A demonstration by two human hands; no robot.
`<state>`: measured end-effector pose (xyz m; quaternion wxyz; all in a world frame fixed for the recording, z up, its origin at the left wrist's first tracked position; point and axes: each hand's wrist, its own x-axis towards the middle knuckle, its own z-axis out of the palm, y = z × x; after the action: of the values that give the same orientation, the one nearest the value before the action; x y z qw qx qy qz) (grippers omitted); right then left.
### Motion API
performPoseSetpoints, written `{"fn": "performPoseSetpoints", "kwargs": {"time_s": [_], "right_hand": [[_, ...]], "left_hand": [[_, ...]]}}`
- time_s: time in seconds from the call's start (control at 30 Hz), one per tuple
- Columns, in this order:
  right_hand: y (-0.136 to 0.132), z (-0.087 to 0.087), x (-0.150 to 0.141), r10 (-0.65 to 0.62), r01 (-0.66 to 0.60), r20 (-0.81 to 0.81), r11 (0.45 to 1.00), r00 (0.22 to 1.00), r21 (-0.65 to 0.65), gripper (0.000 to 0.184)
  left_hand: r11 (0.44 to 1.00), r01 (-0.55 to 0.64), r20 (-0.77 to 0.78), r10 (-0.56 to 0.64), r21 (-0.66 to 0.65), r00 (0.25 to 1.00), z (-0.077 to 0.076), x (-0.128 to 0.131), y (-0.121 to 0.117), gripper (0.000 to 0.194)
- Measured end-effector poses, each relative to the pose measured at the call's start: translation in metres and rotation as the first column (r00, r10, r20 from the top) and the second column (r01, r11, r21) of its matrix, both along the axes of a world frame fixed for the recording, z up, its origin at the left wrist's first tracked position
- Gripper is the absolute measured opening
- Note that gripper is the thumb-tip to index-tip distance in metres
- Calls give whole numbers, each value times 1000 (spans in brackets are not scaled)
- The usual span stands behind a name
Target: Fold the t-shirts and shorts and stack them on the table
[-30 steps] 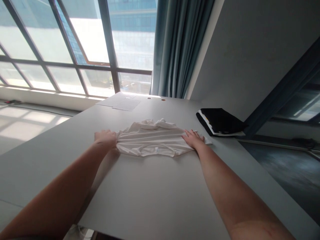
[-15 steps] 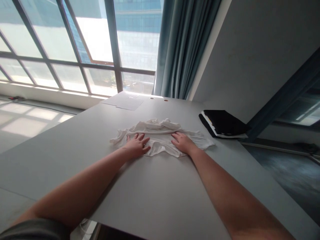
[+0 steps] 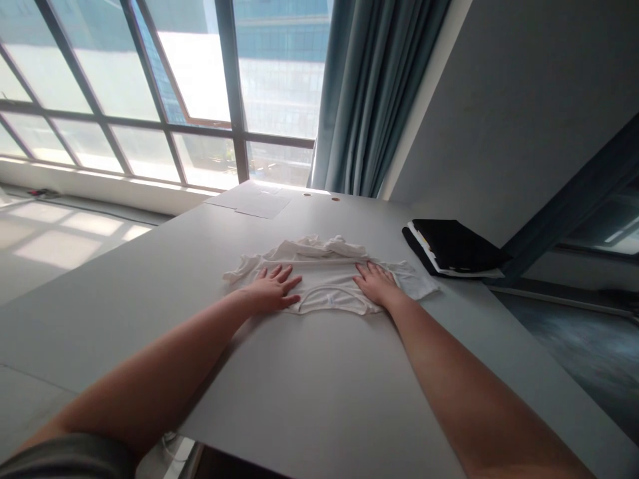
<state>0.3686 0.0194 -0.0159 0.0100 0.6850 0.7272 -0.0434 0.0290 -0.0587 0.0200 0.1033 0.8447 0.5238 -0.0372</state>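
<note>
A white garment lies rumpled on the grey table, its neckline toward me. My left hand rests flat on the garment's left part, fingers spread and pointing away from me. My right hand lies flat on the right part, fingers stretched out too. Both hands press on the cloth without gripping it. A short sleeve sticks out to the left of my left hand.
A black folder with white pages lies at the table's right side by the wall. Flat grey sheets sit at the far end near two small holes. Large windows and a blue-green curtain stand behind the table.
One second ago my hands were at the garment's outer edges, the left one closed on the cloth. They moved inward and now lie flat on it; the garment's left sleeve has loosened outward.
</note>
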Motion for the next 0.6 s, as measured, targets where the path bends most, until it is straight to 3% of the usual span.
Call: {"fn": "performPoseSetpoints", "kwargs": {"time_s": [0.13, 0.3, 0.5, 0.6], "right_hand": [[-2, -2, -1, 36, -36, -7, 998, 999, 43, 66], [-1, 4, 7, 130, -121, -47, 982, 990, 148, 59], [-12, 23, 2, 180, -134, -107, 931, 978, 339, 35], [-18, 25, -9, 294, -249, -112, 921, 949, 299, 26]], "left_hand": [[999, 51, -56, -52, -8, 997, 4, 26, -26, 72], [974, 215, -64, -210, 74, 976, -6, 50, -52, 73], [948, 283, 61, -295, 147, 954, -18, 47, -40, 62], [941, 278, 139, -307, 193, 942, -15, 40, -27, 51]]}}
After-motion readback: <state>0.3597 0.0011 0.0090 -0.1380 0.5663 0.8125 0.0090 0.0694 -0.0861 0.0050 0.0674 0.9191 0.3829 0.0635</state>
